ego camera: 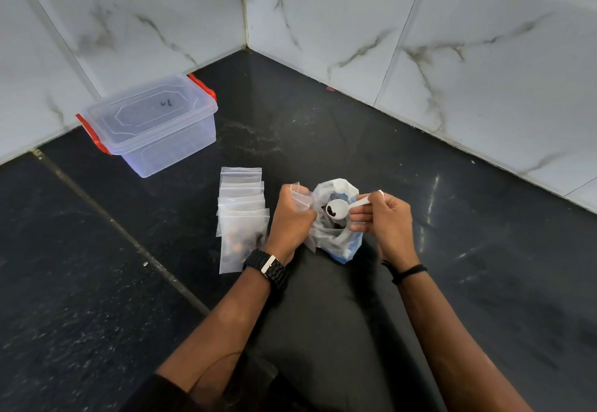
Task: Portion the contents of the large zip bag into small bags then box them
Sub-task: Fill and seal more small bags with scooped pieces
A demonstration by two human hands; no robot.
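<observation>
The large zip bag (336, 237) lies open and crumpled on the dark floor in front of me, with dark pieces inside. My right hand (386, 221) grips a white scoop (337, 209) that carries a few dark pieces just above the bag's mouth. My left hand (292, 217) holds a small clear bag (302, 196) upright next to the scoop. A row of small zip bags (242, 211) lies to the left, and the nearest one holds some contents. The clear box (151, 124) with red clips stands lidded at the far left.
Marble-patterned tiled walls (355, 40) meet in a corner behind the work area. The dark polished floor (468, 250) spreads to the right and left. My legs in dark fabric (323, 331) lie below the bags.
</observation>
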